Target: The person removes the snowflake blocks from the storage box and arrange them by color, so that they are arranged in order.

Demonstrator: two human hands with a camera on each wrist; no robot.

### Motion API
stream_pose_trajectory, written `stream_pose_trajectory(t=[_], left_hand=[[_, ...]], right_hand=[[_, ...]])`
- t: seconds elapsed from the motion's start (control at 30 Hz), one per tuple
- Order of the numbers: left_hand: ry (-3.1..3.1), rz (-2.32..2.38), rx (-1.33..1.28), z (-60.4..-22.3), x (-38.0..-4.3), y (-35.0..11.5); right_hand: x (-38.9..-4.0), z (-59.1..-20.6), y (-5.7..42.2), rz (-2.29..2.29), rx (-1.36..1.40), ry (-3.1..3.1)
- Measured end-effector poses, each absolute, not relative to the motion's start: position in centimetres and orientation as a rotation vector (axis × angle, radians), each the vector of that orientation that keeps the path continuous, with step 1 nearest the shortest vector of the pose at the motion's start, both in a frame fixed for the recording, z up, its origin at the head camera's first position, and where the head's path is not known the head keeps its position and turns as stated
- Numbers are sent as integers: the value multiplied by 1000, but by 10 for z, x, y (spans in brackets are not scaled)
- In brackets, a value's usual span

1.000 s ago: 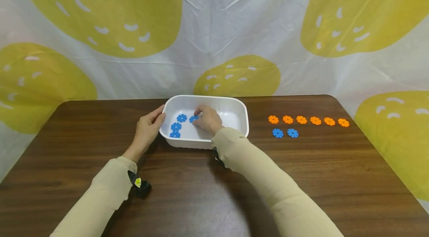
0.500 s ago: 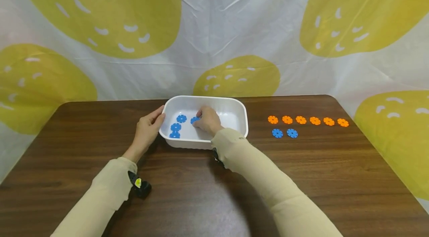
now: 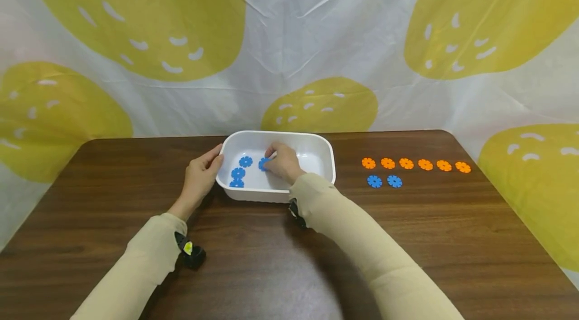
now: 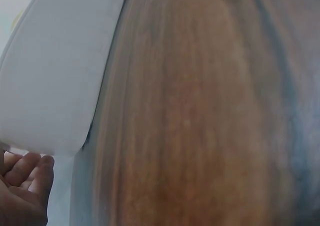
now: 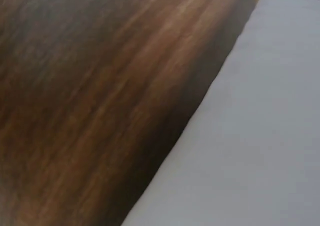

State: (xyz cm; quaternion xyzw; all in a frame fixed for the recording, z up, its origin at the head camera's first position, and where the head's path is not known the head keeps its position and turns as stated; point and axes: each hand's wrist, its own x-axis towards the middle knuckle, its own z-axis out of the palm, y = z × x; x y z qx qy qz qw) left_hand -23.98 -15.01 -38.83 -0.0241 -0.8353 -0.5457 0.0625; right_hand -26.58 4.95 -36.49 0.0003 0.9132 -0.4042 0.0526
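Note:
A white plastic basin [image 3: 258, 195] stands at the far side of the table. My left hand [image 3: 197, 179] holds its left end, thumb and fingers at the rim. In the left wrist view, curled fingers [image 4: 41, 181] show at the end of the basin wall [image 4: 55, 75]. Reaching inside, my right hand [image 3: 285, 163] pinches a blue notched plastic disc [image 3: 263, 164], partly covered by the fingers. More blue discs [image 3: 246, 162] lie along the basin's left side. Only the outer basin wall [image 5: 250, 121] shows in the right wrist view, and the right hand's fingers are hidden there.
Right of the basin, several orange notched discs [image 3: 406, 163] form a row on the brown wooden table [image 3: 253, 259]. Two blue discs [image 3: 384, 181] lie in front of that row. Behind the table hangs a white curtain [image 3: 190, 109] with yellow fruit shapes.
The right hand has shifted very slightly within the basin, and the blue disc at its fingertips shows a little more. The left hand stays at the basin's end.

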Motion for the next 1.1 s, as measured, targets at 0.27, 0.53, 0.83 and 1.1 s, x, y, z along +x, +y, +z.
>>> stream_pose_trajectory(t=[0.27,0.53,0.83,1.1], left_hand=[[-2528,-1622,-84,-387,-242,-148],[-2544,-1634,-77,-388,-243,-148],[-2554,-1617,-81,-388,-244,-149],[-2555,-1596,-71,-388,-245,-154]], right_hand=[[-264,-352,61,-1487,4,2615],[-251,-331,104,-1761,-17,2491],[-227,-331,223,-1764,168,2673],[-202,-347,314,-1558,428,2767]])
